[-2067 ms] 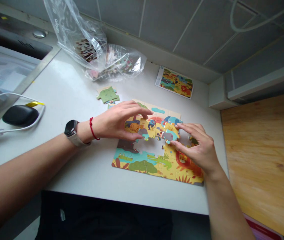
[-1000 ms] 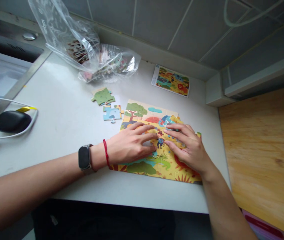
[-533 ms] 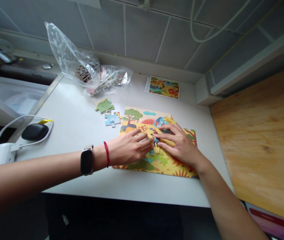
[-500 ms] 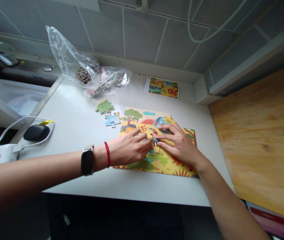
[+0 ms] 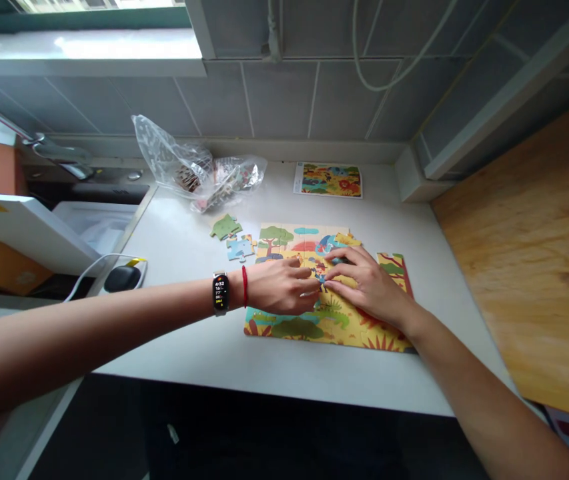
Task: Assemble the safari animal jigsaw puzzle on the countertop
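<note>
My left hand (image 5: 284,288) lies flat on the jigsaw puzzle (image 5: 329,293), fingers close together and stretched toward the middle of the picture. My right hand (image 5: 369,283) lies on the puzzle too, palm down, its fingers a little spread and pointing to the left, so the fingertips of both hands almost meet over the small figure in the centre. Both hands press on the pieces; neither one holds a piece. The puzzle rests on the white counter (image 5: 204,347), near its front edge.

On my left wrist I see a watch (image 5: 221,293) and a red string bracelet (image 5: 245,287). Just left of the puzzle lie two loose pieces, a green piece (image 5: 225,227) and a blue piece (image 5: 239,248), not touching the puzzle. Behind them a clear plastic bag (image 5: 199,170) holds more pieces. A small reference card (image 5: 328,180) lies near the wall.
</note>
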`<action>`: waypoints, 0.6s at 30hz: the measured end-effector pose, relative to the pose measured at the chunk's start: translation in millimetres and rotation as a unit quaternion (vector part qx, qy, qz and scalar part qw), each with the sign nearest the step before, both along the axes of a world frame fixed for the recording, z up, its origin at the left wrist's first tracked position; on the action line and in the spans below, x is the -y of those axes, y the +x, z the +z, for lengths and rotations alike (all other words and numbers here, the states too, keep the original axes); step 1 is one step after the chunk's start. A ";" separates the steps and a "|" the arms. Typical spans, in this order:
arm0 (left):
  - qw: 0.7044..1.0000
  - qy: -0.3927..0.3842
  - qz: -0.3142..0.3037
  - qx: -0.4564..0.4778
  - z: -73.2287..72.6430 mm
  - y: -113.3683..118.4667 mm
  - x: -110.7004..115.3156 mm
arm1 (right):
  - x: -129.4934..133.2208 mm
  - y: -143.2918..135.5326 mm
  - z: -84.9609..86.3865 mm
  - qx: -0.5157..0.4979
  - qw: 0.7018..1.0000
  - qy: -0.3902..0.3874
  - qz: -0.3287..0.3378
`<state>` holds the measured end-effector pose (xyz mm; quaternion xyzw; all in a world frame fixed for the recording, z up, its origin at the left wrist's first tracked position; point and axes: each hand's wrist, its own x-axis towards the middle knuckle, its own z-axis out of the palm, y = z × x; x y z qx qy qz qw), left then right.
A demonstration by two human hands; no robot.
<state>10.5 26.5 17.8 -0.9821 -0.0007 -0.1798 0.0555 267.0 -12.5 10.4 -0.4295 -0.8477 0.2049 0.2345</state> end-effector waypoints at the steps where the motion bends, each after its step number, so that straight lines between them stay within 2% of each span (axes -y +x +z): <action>1: 1.000 -0.011 -0.002 0.010 -2.1 2.1 -0.2 | -0.4 0.0 -0.3 -0.001 1.000 -0.004 -0.001; 8: 0.997 -0.017 -0.048 0.057 -15.5 10.6 -1.2 | -2.0 2.2 -7.8 -0.008 1.000 -0.003 -0.017; 14: 0.993 -0.055 -0.007 0.102 -27.3 11.7 4.5 | -3.2 4.7 -12.5 -0.012 1.000 -0.002 -0.017; 18: 0.993 -0.081 0.032 0.075 -28.6 7.5 8.6 | -4.4 4.7 -14.7 -0.016 1.000 0.002 -0.023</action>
